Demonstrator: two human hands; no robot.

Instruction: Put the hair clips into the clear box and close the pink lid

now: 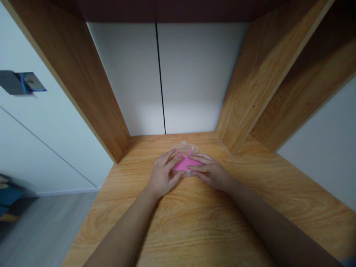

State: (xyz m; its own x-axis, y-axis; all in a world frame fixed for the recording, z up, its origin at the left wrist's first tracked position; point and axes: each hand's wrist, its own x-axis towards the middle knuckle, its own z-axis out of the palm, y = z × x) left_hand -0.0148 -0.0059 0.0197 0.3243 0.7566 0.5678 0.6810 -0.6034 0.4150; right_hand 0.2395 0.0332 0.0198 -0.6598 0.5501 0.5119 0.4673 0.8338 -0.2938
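Observation:
A small clear plastic box (185,160) with pink inside lies on the light wood desktop (178,222), and a small tab sticks out from its far edge. My left hand (162,174) comes at it from the left, its fingers lying over the near left part. From the right, my right hand (208,171) presses its fingers against the other side. The fingertips of the two hands nearly meet over the pink, and they hide the box's near edge. I cannot tell what the pink thing is.
Wooden side panels (91,85) rise left and right of the desktop, and a white back wall (125,78) with a black seam stands behind it. Beyond the left side, a grey floor (50,230) holds a blurred blue object (8,196). A grey-and-blue fitting (22,83) shows on the left wall.

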